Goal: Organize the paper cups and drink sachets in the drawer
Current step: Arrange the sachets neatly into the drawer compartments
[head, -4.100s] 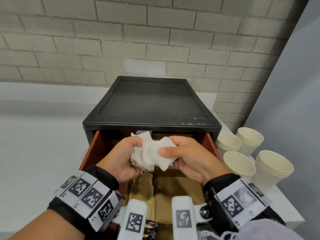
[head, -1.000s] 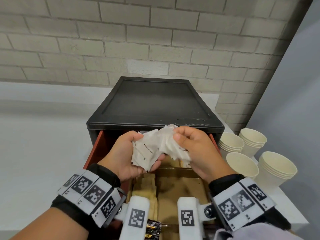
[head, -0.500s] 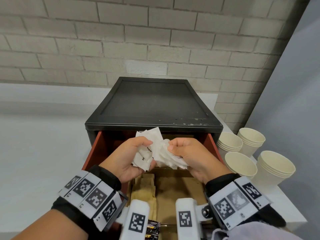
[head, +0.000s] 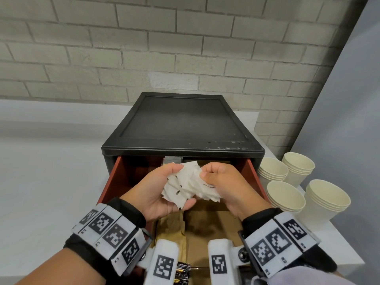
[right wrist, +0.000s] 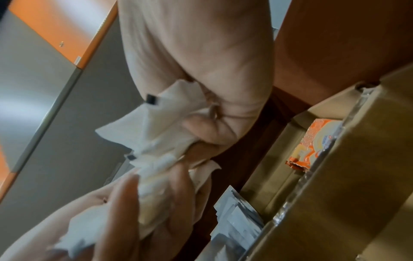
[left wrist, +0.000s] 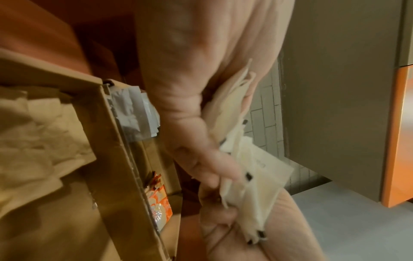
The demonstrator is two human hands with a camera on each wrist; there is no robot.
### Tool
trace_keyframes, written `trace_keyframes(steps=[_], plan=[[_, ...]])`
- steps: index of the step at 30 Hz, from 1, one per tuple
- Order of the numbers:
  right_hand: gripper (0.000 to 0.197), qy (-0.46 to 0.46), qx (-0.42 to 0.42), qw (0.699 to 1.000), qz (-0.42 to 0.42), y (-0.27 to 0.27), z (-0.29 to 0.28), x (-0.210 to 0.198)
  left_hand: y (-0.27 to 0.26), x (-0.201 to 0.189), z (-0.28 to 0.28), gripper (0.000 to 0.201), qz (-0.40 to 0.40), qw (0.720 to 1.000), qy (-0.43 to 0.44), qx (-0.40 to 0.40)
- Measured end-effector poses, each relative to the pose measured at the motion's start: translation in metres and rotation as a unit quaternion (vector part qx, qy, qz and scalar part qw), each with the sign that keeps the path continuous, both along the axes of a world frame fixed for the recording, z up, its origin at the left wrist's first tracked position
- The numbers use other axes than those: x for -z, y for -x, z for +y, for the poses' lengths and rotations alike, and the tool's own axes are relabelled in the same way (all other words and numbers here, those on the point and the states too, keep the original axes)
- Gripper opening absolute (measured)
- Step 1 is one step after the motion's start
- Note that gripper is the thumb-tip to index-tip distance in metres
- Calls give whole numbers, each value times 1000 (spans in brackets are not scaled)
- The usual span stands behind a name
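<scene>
Above the open drawer [head: 115, 182], both hands' fingers [head: 209, 171] curled around a bunch of white sachets [head: 189, 187].

Drawer [head: 115, 182] mouth seemingly open under cabinet [head: 183, 124]

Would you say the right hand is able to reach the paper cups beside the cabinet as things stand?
Probably yes, once freed. The right hand grips the white sachets together with the left hand; the paper cups stand open-topped just to its right, nothing between.
</scene>
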State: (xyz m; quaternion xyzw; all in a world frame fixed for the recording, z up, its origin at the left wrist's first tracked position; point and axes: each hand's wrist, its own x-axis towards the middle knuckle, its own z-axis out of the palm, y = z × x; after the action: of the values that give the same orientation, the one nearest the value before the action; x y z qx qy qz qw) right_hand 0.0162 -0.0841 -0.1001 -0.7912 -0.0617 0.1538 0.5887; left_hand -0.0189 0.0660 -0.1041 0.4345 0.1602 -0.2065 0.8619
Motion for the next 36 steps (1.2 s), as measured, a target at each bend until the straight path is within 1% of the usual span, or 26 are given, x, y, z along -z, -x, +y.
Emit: trace_keyframes(steps=[3, 6, 8, 10, 12, 13, 15, 18, 20, 26, 29, 32, 36], plan=[[20, 37, -10, 998, -57, 1, 3, 0, 0, -1, -1, 27, -3, 1000, 4, -13], [15, 44, -20, 996, -71, 1, 3, 0, 1, -3, -2, 29, -5, 999, 8, -31], [15, 16, -3, 998, -58, 0, 1, 0, 0, -3, -1, 34, -5, 999, 18, -29], [17, -37, 22, 999, -29, -1, 0, -1, -1, -2, 0, 37, -6, 999, 21, -25], [18, -87, 36, 996, 3, 0, 0, -2, -3, 0, 1, 33, -8, 999, 13, -31], [18, -95, 38, 995, 10, 0, 0, -1, -3, 1, 0, 31, -11, 999, 12, -34], [19, -70, 36, 997, 4, -1, 4, 1, -3, 3, -1, 27, -20, 999, 21, -29], [22, 16, 38, 999, -26, -1, 7, 5, -2, 2, -1, 21, -17, 998, 40, -40], [21, 35, 34, 999, -21, -1, 7, 6, -2, 3, 0, 22, -19, 998, 37, -36], [14, -12, 9, 998, 56, 1, 2, -1, -3, 5, -1, 25, -19, 999, 41, -15], [10, -42, 2, 996, 78, 2, 2, -1, -3, 7, -2, 25, -29, 999, 26, -12], [10, -65, 35, 994, 77, 0, 1, -1, -3, 4, -2, 26, -24, 999, 43, -18], [15, -142, 101, 982, 66, -4, -6, -5, -4, 1, 2, 24, -28, 998, 28, -52]])
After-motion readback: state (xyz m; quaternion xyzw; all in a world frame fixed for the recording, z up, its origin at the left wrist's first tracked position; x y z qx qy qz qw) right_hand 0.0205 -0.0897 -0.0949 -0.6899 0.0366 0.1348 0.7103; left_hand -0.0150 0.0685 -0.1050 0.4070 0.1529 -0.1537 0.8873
